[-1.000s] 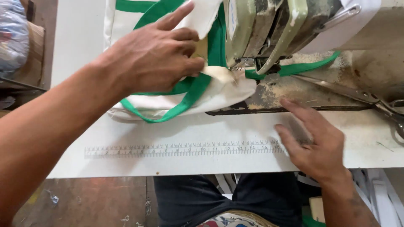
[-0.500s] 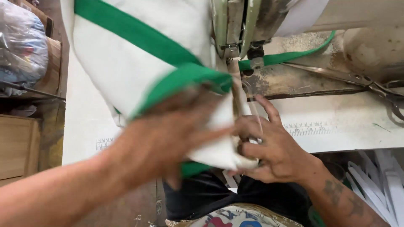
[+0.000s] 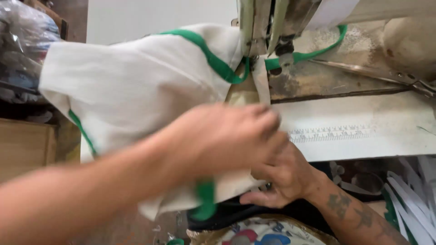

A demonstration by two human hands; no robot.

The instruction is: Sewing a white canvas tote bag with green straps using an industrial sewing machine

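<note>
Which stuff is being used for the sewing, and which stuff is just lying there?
In use:
- white cloth piece with green strap edging
- left hand on the cloth
- right hand under its lower edge
- worn sewing machine head

Lying about:
- printed ruler strip on the white table
- metal scissors
- clear plastic bag

Premises: a sewing workshop. An industrial sewing machine (image 3: 272,27) stands on a worn white table (image 3: 363,118), just beyond the fingers (image 3: 268,122). A ruler strip (image 3: 334,134) runs along the table edge right of them. White strips (image 3: 408,190) are heaped below right.
</note>
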